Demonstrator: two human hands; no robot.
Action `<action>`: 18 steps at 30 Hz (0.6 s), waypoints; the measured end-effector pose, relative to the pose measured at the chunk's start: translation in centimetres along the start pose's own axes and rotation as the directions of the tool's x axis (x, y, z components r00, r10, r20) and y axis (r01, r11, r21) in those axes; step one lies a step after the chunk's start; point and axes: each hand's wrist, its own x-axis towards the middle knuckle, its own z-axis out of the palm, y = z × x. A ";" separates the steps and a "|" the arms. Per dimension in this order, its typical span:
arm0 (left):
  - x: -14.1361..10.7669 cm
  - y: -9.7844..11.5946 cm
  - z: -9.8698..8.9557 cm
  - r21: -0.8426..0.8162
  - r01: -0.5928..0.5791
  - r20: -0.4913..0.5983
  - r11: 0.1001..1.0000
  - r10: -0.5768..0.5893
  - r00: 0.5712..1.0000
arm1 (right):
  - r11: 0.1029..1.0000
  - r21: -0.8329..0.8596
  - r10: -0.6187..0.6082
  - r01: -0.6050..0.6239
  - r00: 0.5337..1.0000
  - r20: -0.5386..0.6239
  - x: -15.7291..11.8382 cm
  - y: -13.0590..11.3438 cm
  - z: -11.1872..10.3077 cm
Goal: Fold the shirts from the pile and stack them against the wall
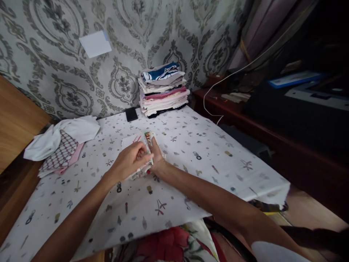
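A small folded cloth (128,140), white with red marks and a multicoloured patterned edge, lies on the table under my hands. Curled over its near right part is my left hand (132,156), thumb and fingers closed at the fold. My right hand (157,154) grips the cloth's right edge from the side, thumb up; its other fingers are hidden behind the fabric.
A tall stack of folded clothes (163,91) stands at the back by the wall, with a black phone (131,114) left of it. Loose white and patterned garments (62,143) lie at the left. A patterned white cover (191,145) spreads over the table; a white cable (231,75) hangs at right.
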 end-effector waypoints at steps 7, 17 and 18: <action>-2.7 0.9 0.2 0.129 0.042 -0.067 0.991 -0.033 0.997 | 0.997 0.016 0.079 -0.079 0.997 0.002 0.4 -0.2 0.9; 1.7 -1.5 -0.1 -0.153 0.232 -0.050 0.961 -0.242 0.969 | 0.998 -0.025 0.053 -0.054 0.998 -0.035 0.3 0.9 1.7; 2.4 -1.9 0.2 -0.128 0.254 -0.043 0.959 -0.261 0.964 | 0.999 -0.026 0.046 -0.047 0.998 -0.040 0.4 1.0 1.7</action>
